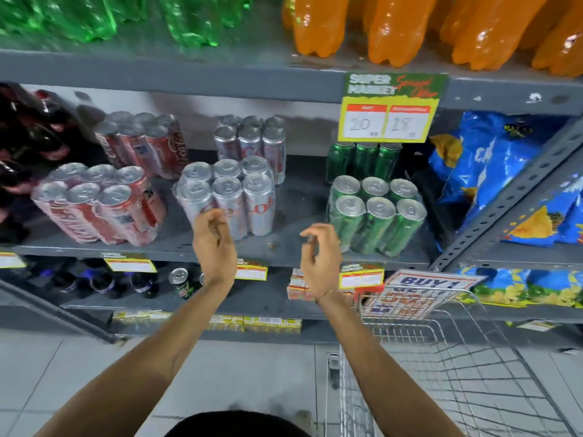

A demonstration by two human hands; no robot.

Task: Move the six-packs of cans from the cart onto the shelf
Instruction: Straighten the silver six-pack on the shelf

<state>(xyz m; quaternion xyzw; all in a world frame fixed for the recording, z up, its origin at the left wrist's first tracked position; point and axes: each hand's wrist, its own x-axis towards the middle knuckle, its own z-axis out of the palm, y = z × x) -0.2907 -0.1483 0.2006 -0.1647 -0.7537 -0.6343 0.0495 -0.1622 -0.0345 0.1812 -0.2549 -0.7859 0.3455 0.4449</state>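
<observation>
Both grips empty: left hand (214, 244) & right hand (320, 257) raised in front of the middle shelf (284, 244), fingers loosely curled, holding nothing. Left hand is just in front of the silver six-pack (227, 197), can't tell if touching. On that shelf, front row L to R: red six-pack (97, 203), silver one, green six-pack (375, 216), all upright; more packs of each colour behind. Wire cart (441, 367) stands at lower right, w/ no packs visible in the part shown. Orange bottles (410, 26) & green bottles (94, 17) on the shelf above; blue snack bags (492, 165) to the right.
</observation>
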